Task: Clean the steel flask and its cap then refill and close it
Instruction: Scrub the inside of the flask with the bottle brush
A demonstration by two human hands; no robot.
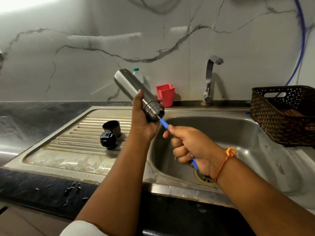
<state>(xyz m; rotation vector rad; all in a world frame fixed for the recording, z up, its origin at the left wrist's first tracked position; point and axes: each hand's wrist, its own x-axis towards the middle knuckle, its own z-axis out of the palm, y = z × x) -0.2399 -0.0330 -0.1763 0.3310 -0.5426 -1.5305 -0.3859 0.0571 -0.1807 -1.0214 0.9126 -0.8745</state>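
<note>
Fingers [179, 153] of right hand [192, 145] curled tight round blue brush handle [164, 124] over sink [238, 130]; brush shaft enters mouth of steel flask [131, 86], tilted mouth-down, gripped by left hand [143, 120]. On drainboard [81, 133] sit black stopper [107, 140] and cup cap [111, 127]. Behind: red cup [165, 94], tap [209, 79].

No text legible, no readable labels, brands, numbers or signs on anything in view

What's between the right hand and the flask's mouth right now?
In the head view, only the blue brush handle gripped by the right hand, its thin stem entering the flask.
</note>
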